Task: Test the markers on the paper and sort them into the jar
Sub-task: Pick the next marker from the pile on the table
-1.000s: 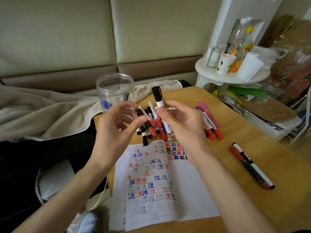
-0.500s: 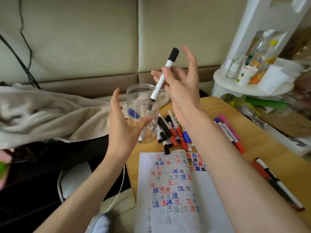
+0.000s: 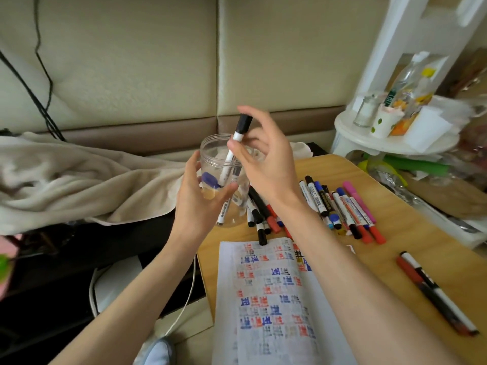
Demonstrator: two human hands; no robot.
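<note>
Clear plastic jar (image 3: 210, 144), light and tippy, gripped by left hand (image 3: 195, 204); thumb of right hand (image 3: 268, 169) touches slick, rigid marker (image 3: 243, 125) below cap; pinch uncertain.

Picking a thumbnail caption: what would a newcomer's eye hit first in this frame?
The right hand pinching a black-capped marker that stands in the clear jar at the table's far left corner, the left hand cupping the jar's side. Next, the loose pile of markers just right of the jar, and the paper near the camera, covered in red, blue and black test marks.
</note>
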